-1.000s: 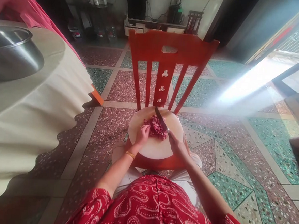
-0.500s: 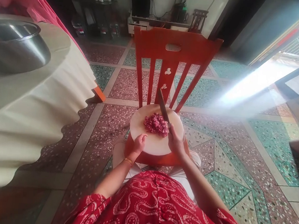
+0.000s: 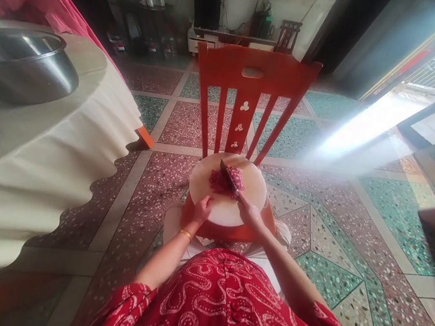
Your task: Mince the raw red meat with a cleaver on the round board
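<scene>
A mound of chopped raw meat (image 3: 219, 181) lies in the middle of a round, pale cutting board (image 3: 219, 212), which sits on the seat of a red wooden chair. My right hand (image 3: 250, 213) is closed around the handle of a knife (image 3: 228, 176). The blade is down in the mound, slanting up and to the left from my hand. At the board's near-left edge rests my left hand (image 3: 203, 209), its fingers curled in with nothing visible in them. It stays apart from the meat and the blade.
The chair's back (image 3: 259, 71) rises just beyond the board. On the left, a cloth-covered table (image 3: 86, 64) holds a large steel pot (image 3: 29, 78). A low cabinet (image 3: 233, 37) stands at the far wall. Bright light enters through a doorway on the right.
The knife has come down and left, from above the right side of the meat into the mound, with my right hand moving left along with it. My left hand stays almost in place.
</scene>
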Demonstrator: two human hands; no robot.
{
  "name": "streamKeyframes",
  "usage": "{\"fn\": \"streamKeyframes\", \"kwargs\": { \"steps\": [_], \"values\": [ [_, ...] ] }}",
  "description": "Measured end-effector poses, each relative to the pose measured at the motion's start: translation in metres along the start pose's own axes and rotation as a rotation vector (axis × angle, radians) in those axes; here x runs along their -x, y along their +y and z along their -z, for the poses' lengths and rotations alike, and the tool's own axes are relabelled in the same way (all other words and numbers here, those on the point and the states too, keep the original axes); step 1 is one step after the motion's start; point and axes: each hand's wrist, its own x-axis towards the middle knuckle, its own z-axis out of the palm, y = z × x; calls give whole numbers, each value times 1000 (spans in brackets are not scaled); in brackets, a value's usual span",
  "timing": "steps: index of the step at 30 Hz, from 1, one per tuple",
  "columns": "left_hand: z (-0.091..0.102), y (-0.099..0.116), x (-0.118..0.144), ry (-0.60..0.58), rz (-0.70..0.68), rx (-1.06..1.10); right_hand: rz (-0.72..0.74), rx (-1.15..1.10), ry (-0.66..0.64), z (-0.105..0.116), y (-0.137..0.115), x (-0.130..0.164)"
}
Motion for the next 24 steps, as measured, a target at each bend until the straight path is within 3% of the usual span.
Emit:
{"fn": "streamKeyframes", "kwargs": {
  "steps": [6, 11, 16, 21, 24],
  "values": [
    [1, 0, -1, 8, -23, -18, 63, -63, 179, 7, -2, -2],
    [0, -2, 0, -13, -3, -4, 11, 28, 29, 4, 3, -2],
    [-2, -3, 0, 15, -63, -23, 56, -6, 125, 5, 8, -5],
    [-2, -5, 0, -10, -8, -24, -17, 14, 26, 1, 12, -8],
    [-2, -5, -1, -25, -34, -34, 15, -14, 108, 6, 11, -7]
  ]
}}
